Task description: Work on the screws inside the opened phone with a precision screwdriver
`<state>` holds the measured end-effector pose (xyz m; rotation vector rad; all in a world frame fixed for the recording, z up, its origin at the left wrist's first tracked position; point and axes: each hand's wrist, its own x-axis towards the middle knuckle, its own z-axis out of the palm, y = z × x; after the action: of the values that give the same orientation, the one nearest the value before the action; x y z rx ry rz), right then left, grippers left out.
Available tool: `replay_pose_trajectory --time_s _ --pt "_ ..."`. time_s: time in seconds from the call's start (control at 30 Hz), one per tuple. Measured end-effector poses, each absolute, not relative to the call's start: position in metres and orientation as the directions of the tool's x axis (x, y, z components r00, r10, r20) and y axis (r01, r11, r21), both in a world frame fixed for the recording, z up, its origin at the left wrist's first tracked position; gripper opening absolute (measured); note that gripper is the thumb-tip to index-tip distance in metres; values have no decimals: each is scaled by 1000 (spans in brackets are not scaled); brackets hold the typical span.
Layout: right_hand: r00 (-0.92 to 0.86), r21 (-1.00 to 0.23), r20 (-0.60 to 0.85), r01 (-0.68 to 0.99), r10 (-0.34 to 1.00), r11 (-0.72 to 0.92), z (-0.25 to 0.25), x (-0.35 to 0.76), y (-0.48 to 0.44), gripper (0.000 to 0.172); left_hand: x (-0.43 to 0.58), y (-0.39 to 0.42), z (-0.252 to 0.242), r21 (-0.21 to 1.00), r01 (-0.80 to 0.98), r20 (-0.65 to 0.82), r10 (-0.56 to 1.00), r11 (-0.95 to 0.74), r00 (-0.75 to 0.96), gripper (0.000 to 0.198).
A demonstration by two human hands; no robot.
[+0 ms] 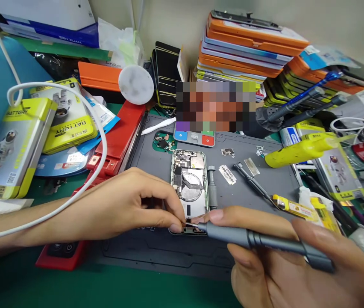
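Note:
An opened smartphone (pixel 189 179) lies on the grey work mat (pixel 156 248), its circuit board, round wireless charging coil and inner parts bare. In my right hand (pixel 297 256) is a grey precision screwdriver (pixel 242 235), held nearly level, its thin tip pointing left over the phone's bottom end. My left hand (pixel 143 209) reaches in from the left, thumb and forefinger pinched together at that tip. What is between those fingers is too small to make out. Just right of the phone lies another grey screwdriver (pixel 212 186).
Right on the mat lie a razor blade (pixel 227 175), a dark screwdriver (pixel 254 184) and a yellow bottle (pixel 300 149). A white cable (pixel 105 141) loops over my left forearm. Battery boxes (pixel 15 149) stand left; orange cases (pixel 249 38) are stacked behind. A red device (pixel 114 145) borders the mat.

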<state>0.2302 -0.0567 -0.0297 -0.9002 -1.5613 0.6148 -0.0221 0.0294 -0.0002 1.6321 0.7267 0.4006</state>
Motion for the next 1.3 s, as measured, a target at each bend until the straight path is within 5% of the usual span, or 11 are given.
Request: replay_pose_trajectory --time_s 0.23,0.6,0.87,1.3 --pt "53 -792 605 146 795 593 -34 224 -59 76 -22 27 4 968 227 -97 670 -110 736 6" --pt "16 -892 452 33 892 452 -11 223 -42 47 -21 27 2 977 51 -177 663 205 728 15" --pt "28 -959 276 -49 961 277 -10 221 -46 47 -25 28 3 987 112 -160 648 115 745 11" --pt "18 -959 271 -87 963 271 -10 217 -45 45 -24 28 2 982 74 -170 647 173 743 12"
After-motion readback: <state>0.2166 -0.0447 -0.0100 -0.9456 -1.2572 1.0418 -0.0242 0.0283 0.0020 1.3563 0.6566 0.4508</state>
